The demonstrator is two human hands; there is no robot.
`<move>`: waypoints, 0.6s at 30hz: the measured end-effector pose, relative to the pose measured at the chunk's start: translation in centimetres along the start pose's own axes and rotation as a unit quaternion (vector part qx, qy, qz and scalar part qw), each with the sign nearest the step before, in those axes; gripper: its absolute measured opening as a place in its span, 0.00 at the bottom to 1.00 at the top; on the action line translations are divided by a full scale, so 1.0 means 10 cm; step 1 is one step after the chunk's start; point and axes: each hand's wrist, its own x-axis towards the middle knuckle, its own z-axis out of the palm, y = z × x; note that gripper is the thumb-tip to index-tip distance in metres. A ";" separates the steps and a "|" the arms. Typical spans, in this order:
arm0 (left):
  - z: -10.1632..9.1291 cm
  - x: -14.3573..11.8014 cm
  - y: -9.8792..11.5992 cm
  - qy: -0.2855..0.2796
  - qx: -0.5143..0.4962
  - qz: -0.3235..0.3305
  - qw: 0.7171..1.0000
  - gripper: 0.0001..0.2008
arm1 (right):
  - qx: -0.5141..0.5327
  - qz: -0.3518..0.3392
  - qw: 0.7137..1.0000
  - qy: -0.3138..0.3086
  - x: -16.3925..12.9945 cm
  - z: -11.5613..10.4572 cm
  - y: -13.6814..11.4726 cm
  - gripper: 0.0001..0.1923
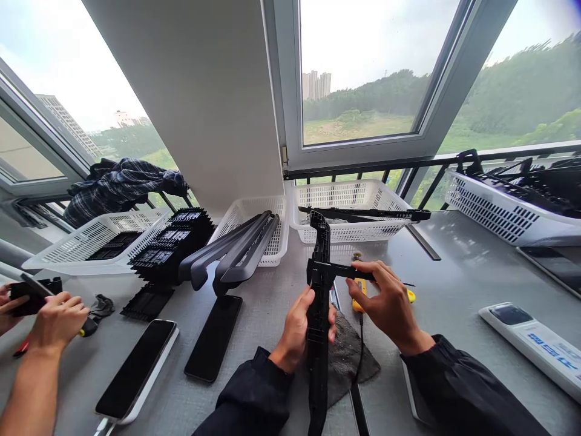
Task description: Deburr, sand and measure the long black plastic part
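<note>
My left hand (297, 330) is wrapped round a long black plastic frame piece (320, 315), held upright over the table. A short black crossbar (340, 269) sticks out to the right from its upper part. I cannot tell whether this bar belongs to the piece or is separate. My right hand (390, 300) pinches the bar's outer end between thumb and fingers. Behind that hand lies a yellow tool (358, 295) with a black cord, partly hidden. Beneath the frame piece is a dark grey cloth (351, 360).
White baskets (347, 233) with black parts line the window side. Grey curved bars (247, 251) lean on one basket, beside stacked black parts (175, 239). Phones (214, 339) lie at left, a white device (535, 345) at right. Another person's hands (59, 318) work at far left.
</note>
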 end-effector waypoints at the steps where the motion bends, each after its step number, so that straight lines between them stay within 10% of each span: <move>1: 0.00 0.00 0.00 0.006 -0.007 0.003 1.000 0.23 | -0.003 -0.011 1.000 -0.002 0.00 0.00 -0.01 0.09; 18: 0.01 0.02 0.03 0.024 0.006 0.013 1.000 0.23 | -0.010 -0.059 0.998 -0.029 0.02 -0.02 0.03 0.10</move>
